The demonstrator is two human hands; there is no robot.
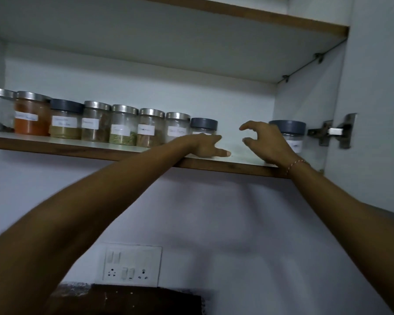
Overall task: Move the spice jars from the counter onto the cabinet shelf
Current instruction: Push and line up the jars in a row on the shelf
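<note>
I see 8 spice jars (123,126) lined up on the shelf (55,145), left hand (206,146) flat beside the last one, grip released, right hand (266,142) curled loose and empty by a grey-lidded jar (292,135)

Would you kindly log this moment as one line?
left hand: open, resting on shelf | right hand: open, empty | jars: lined on shelf

Both hands reach onto the cabinet shelf (55,145). The left hand (206,145) rests at a grey-lidded jar (204,127); at its three o'clock the right hand (267,142) curls, empty, before another jar (290,134).
</note>
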